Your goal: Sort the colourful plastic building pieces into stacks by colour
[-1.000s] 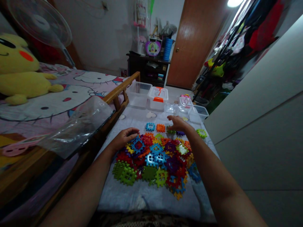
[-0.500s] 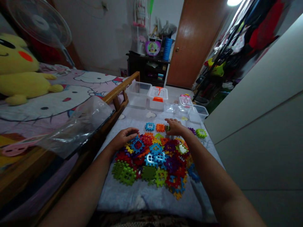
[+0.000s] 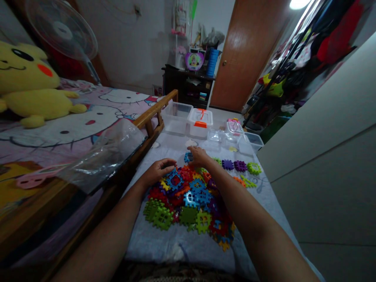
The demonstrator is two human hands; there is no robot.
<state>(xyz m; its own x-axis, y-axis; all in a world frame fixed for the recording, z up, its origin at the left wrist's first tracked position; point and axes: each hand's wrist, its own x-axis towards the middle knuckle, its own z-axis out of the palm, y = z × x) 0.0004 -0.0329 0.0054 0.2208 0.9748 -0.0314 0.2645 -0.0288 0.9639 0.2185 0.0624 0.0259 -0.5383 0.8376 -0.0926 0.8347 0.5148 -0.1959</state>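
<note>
My left hand point(image 3: 160, 171) rests at the left edge of a heap of plastic building tiles, its fingers slightly bent and holding nothing visible. Beside its fingertips lies a blue frame tile point(image 3: 174, 179) on top of the heap. My right hand point(image 3: 200, 157) is stretched over the row behind the heap, next to a blue window tile point(image 3: 188, 157). Its fingers reach leftward; its palm hides what lies underneath. Farther right in that row are a purple tile point(image 3: 227, 164), a darker purple tile point(image 3: 240, 166) and a green tile point(image 3: 254, 168).
Clear plastic boxes point(image 3: 176, 121) line the far end of the cloth-covered table point(image 3: 164, 244), one with a lid and orange clips point(image 3: 201, 124). A wooden bed rail point(image 3: 155, 109) and a plastic bag point(image 3: 108, 156) are on the left. A white cabinet point(image 3: 329, 156) stands right.
My right hand has moved left along the row, from the green tile to beside the blue window tile. More tiles show on the right. The left hand stays by the heap; the view has shifted slightly.
</note>
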